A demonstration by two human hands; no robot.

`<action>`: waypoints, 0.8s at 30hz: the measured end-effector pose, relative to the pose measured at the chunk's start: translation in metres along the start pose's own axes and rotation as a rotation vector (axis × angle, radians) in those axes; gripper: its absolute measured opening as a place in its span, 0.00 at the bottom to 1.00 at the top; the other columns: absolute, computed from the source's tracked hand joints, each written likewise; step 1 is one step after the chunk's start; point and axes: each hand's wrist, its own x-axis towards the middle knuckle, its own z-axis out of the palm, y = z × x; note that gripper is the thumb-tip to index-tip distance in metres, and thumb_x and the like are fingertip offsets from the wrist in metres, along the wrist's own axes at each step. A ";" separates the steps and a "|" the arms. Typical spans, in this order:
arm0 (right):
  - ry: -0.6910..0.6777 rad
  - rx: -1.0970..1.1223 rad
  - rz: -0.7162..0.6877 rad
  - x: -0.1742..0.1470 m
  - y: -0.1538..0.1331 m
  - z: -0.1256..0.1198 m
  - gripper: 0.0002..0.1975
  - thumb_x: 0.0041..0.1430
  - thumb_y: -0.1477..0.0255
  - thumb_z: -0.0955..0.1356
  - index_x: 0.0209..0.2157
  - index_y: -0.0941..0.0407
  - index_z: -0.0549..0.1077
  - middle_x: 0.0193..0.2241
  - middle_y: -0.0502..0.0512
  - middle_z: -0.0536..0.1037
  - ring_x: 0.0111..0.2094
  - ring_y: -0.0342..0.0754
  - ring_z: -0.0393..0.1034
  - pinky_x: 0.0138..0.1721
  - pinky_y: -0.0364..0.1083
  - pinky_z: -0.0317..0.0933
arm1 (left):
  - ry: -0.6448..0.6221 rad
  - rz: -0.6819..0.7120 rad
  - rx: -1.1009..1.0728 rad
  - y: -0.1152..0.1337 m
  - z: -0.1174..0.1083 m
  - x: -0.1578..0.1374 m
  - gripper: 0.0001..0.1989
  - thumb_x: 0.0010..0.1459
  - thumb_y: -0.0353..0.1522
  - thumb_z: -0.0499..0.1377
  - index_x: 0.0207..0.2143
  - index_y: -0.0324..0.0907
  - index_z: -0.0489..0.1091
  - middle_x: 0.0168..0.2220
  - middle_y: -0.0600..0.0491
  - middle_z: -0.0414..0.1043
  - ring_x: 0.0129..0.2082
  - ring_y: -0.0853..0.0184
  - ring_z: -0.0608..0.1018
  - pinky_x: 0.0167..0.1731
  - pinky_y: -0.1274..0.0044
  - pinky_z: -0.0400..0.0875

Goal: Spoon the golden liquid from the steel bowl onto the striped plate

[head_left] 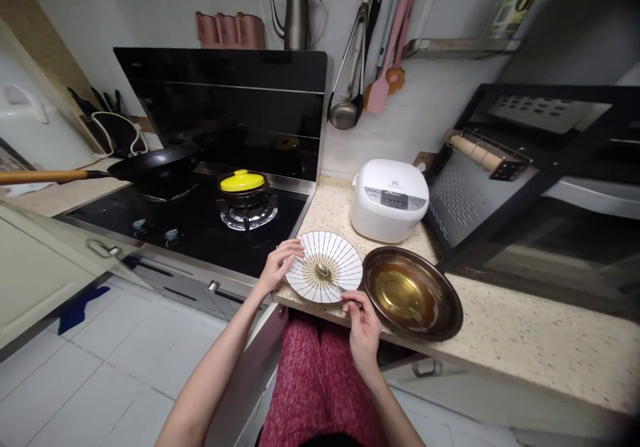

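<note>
A white plate (345,260) with thin dark radiating lines lies on the counter's front edge. My left hand (278,267) holds it at the left rim, fingers over the edge. My right hand (364,327) is closed around the handle of a metal spoon (323,271), whose bowl rests at the plate's middle. That middle looks brownish; I cannot tell whether this is pattern or liquid. Just right of the plate stands a wide metal bowl (453,303) with a shiny golden-brown inside.
A white rice cooker (390,200) stands behind the bowl. On the black stove at left are a small pot with a yellow lid (243,180) and a wok (155,163), its wooden handle pointing left. Utensils (383,90) hang above. A dark oven rack (475,200) borders the right side.
</note>
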 end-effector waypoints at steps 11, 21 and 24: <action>-0.040 0.047 0.082 0.005 -0.003 0.002 0.15 0.71 0.61 0.66 0.32 0.54 0.75 0.34 0.54 0.78 0.28 0.45 0.68 0.29 0.44 0.66 | -0.002 0.004 0.002 0.000 -0.002 0.001 0.17 0.71 0.39 0.54 0.41 0.42 0.82 0.46 0.42 0.82 0.59 0.50 0.76 0.61 0.54 0.67; 0.003 0.093 0.014 0.004 0.005 0.006 0.16 0.72 0.62 0.65 0.32 0.55 0.73 0.33 0.53 0.77 0.26 0.43 0.67 0.27 0.43 0.65 | 0.002 0.001 0.012 0.000 -0.001 0.001 0.18 0.71 0.40 0.54 0.40 0.41 0.82 0.46 0.42 0.82 0.59 0.50 0.76 0.60 0.53 0.68; 0.019 0.100 -0.016 0.003 0.007 0.006 0.16 0.73 0.63 0.64 0.31 0.54 0.73 0.33 0.52 0.77 0.26 0.43 0.68 0.28 0.43 0.66 | -0.001 0.009 0.007 -0.001 -0.001 0.001 0.18 0.71 0.40 0.54 0.40 0.41 0.82 0.46 0.42 0.82 0.59 0.50 0.76 0.60 0.53 0.68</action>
